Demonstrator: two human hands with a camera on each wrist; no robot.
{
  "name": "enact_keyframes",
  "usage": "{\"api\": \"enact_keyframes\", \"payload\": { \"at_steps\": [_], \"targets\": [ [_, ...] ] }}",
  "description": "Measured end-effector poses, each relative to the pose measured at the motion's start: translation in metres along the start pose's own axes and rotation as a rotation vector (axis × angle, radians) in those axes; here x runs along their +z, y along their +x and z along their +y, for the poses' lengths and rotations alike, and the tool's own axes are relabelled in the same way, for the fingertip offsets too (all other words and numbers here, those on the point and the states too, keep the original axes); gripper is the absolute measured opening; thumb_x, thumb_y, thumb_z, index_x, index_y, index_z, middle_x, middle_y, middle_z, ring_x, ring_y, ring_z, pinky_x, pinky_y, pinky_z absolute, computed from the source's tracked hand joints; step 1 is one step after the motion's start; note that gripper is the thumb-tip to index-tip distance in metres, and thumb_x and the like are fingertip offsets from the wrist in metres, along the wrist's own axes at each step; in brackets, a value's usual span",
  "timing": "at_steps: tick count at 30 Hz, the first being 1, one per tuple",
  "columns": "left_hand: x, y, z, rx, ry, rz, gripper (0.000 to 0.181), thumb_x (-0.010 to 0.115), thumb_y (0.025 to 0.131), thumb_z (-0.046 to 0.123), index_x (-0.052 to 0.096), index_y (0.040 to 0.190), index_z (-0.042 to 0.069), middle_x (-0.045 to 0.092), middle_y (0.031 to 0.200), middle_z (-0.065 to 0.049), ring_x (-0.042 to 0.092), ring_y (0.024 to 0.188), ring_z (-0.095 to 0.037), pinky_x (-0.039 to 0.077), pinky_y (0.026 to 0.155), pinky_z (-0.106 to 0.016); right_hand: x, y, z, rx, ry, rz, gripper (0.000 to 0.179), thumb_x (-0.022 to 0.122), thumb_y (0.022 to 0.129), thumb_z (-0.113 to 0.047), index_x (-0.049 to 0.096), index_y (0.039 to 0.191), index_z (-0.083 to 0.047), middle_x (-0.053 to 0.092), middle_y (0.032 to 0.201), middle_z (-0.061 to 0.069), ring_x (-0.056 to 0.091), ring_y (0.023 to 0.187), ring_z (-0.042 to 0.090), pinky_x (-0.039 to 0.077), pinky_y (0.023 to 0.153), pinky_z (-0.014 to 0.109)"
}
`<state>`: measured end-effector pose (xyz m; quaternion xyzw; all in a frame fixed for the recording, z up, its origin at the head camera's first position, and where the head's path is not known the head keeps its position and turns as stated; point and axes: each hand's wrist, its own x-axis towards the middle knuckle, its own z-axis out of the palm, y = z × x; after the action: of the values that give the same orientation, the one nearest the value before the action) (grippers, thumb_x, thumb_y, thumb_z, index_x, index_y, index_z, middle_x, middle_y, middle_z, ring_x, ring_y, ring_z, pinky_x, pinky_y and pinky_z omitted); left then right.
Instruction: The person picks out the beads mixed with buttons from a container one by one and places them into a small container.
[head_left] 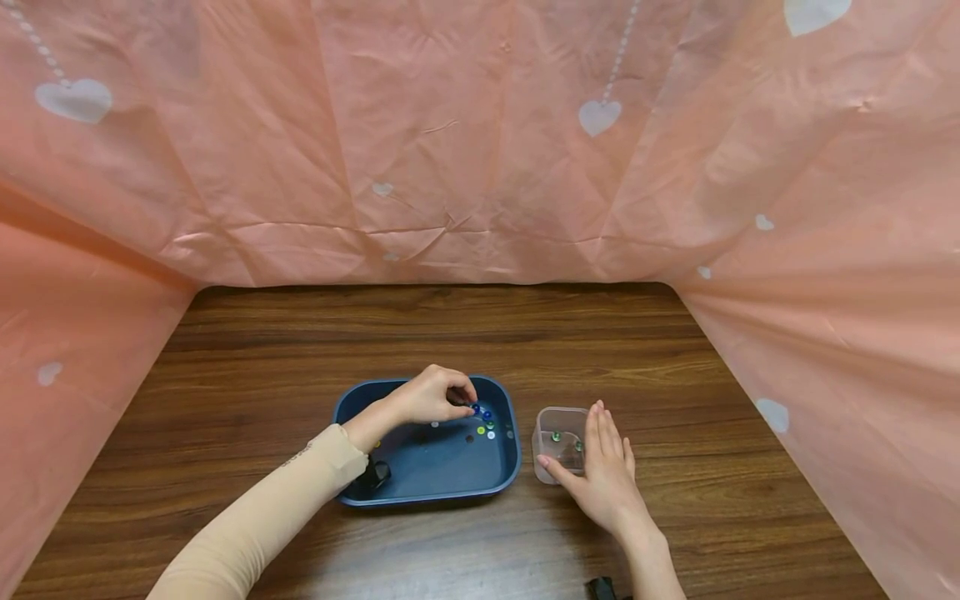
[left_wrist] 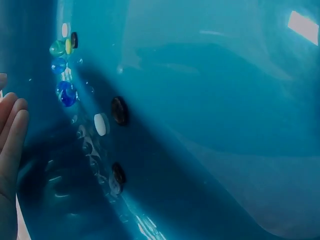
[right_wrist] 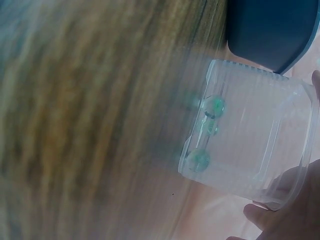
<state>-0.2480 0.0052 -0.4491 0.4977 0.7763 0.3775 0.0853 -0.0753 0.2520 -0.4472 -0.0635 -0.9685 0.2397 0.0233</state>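
Note:
My left hand point(head_left: 435, 396) reaches into a blue tray point(head_left: 450, 496), thumb and fingers bent toward two blue marbles point(left_wrist: 66, 93) by the tray's wall. The left wrist view shows a gap between the fingers point(left_wrist: 12, 125) and these marbles. Near them are a green marble point(left_wrist: 57, 48) and small white, yellow and dark buttons point(left_wrist: 119, 111). To the right of the tray stands a clear plastic container point(right_wrist: 245, 130) with green marbles point(right_wrist: 199, 160) at its bottom. My right hand point(head_left: 606, 479) holds this container, fingers along its right side and thumb across its front left.
The tray and container stand on a brown wood-grain table point(head_left: 300, 333). Pink cloth point(head_left: 465, 150) with white hearts hangs behind it and at both sides. A black object point(head_left: 600, 587) shows beside the right wrist, at the bottom edge.

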Motion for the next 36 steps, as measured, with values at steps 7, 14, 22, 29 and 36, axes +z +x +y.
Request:
{"api": "enact_keyframes", "payload": {
  "at_steps": [7, 14, 22, 29, 36],
  "targets": [
    [0.004, -0.001, 0.000, 0.005, 0.044, -0.024, 0.013, 0.070, 0.079, 0.010, 0.067, 0.090, 0.004, 0.066, 0.088, -0.003, 0.064, 0.079, -0.009, 0.052, 0.070, -0.017, 0.000, 0.000, 0.001, 0.000, 0.003, 0.005, 0.109, 0.051, 0.077, -0.068, -0.003, 0.145, -0.001, -0.002, 0.152, 0.018, 0.002, 0.140, 0.034, 0.006, 0.104, 0.064],
    [0.008, 0.000, -0.001, -0.007, 0.084, -0.051, 0.014, 0.067, 0.080, 0.009, 0.067, 0.093, 0.004, 0.066, 0.091, -0.005, 0.065, 0.081, -0.014, 0.054, 0.070, -0.024, 0.000, 0.000, 0.000, 0.000, 0.002, 0.012, 0.110, 0.052, 0.077, -0.068, -0.003, 0.145, -0.001, -0.001, 0.152, 0.018, 0.003, 0.140, 0.034, 0.007, 0.104, 0.064],
    [0.011, 0.000, -0.002, -0.070, 0.135, -0.107, 0.017, 0.066, 0.082, 0.011, 0.067, 0.099, 0.007, 0.066, 0.097, -0.003, 0.063, 0.086, -0.012, 0.052, 0.073, -0.021, 0.001, 0.000, 0.001, -0.004, -0.004, 0.018, 0.110, 0.052, 0.077, -0.067, -0.003, 0.145, -0.001, 0.000, 0.152, 0.019, 0.005, 0.139, 0.035, 0.007, 0.104, 0.064],
    [0.012, 0.000, 0.000, -0.081, 0.149, -0.114, 0.017, 0.064, 0.083, 0.009, 0.067, 0.100, 0.007, 0.065, 0.098, -0.003, 0.063, 0.088, -0.014, 0.051, 0.074, -0.023, 0.001, -0.001, 0.001, -0.006, 0.000, 0.020, 0.109, 0.053, 0.077, -0.067, -0.002, 0.145, -0.001, 0.000, 0.152, 0.019, 0.005, 0.139, 0.035, 0.007, 0.104, 0.064],
    [0.015, 0.000, -0.003, -0.078, 0.143, -0.084, 0.017, 0.066, 0.081, 0.008, 0.067, 0.098, 0.006, 0.065, 0.096, -0.003, 0.063, 0.085, -0.014, 0.051, 0.072, -0.021, 0.000, -0.001, 0.001, -0.005, 0.007, 0.016, 0.110, 0.053, 0.077, -0.067, -0.003, 0.145, -0.001, 0.000, 0.152, 0.019, 0.003, 0.139, 0.035, 0.007, 0.104, 0.064]
  ]
}}
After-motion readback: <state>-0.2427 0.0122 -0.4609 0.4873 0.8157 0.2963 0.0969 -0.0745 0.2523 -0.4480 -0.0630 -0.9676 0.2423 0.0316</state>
